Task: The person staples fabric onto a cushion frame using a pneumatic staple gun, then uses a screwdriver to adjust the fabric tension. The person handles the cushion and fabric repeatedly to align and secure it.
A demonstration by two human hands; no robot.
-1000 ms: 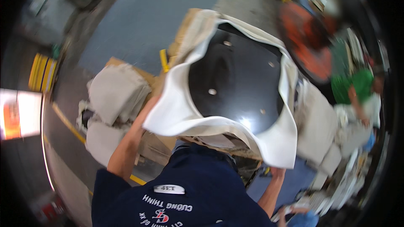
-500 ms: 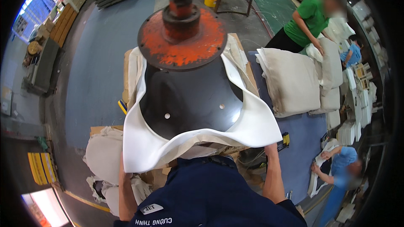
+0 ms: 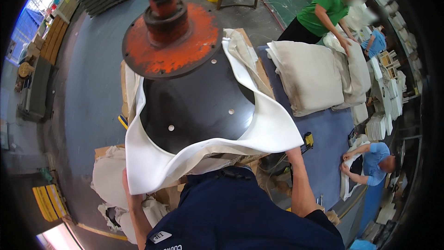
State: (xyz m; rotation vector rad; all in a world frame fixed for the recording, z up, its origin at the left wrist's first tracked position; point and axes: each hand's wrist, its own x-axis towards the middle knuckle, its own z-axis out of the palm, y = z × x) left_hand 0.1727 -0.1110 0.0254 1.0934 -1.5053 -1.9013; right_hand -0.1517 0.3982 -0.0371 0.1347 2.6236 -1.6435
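Observation:
A white foam sheet [image 3: 276, 119] with a wavy, upturned edge wraps around a black shell panel [image 3: 196, 106] with small round holes. My left hand [image 3: 132, 193] holds the sheet's near left corner, its fingers partly showing along the outer side. At the near right corner my right hand [image 3: 293, 153] grips the edge from below; its fingers are mostly hidden under the foam. Beige fabric [image 3: 210, 150] shows beneath the foam's near edge. A round orange press plate [image 3: 173, 41] on a dark shaft hangs over the far part of the panel.
Beige padded covers [image 3: 305, 76] are stacked on a blue-topped table [image 3: 319, 157] at the right. Other fabric-covered pieces [image 3: 108, 173] lie at the left. A person in green [image 3: 319, 16] handles covers at the far right; a person in blue [image 3: 375, 159] works nearer.
My view has shifted, so the press plate and foam appear farther left. More of my left hand's fingers show beside the foam. Both hands stay at the foam's near corners.

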